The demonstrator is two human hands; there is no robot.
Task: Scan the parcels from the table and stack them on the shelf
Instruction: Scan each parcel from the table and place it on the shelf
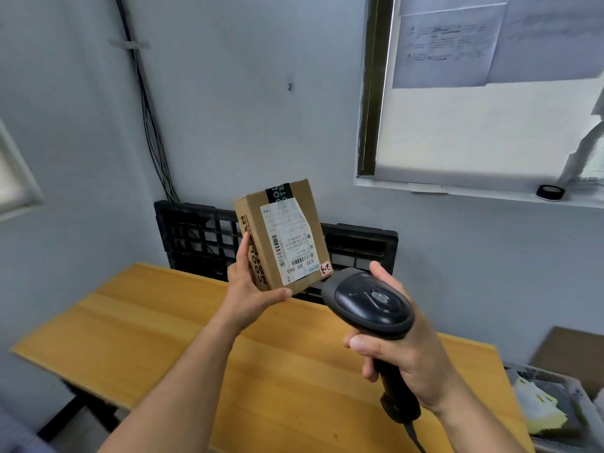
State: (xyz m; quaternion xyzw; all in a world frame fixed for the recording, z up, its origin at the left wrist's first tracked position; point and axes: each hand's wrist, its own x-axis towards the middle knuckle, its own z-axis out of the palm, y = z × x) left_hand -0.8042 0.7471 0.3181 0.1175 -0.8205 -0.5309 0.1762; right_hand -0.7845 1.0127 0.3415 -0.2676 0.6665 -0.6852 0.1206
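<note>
Parcel [284, 237] held above counter [137, 322], scanner [369, 302] beside it

We see the wooden counter filling the lower view, and behind its far edge a black plastic pallet [196, 237] stands against the wall. Above the counter's middle, our left hand [248, 289] grips the tilted cardboard parcel by its lower corner, label facing us. Just right of that, also over the counter, our right hand [402, 351] wraps the dark scanner's handle, its head close to the parcel's bottom corner.

Soft, cool daylight comes from the covered window [474, 135] at 2 o'clock, nearly blown out white, lighting the wall [245, 93] evenly with faint shadows; the parcel [294, 230] and scanner [369, 302] at centre are sharp, while the wide lens bends and smears the edges at 9 and 4 o'clock.
</note>
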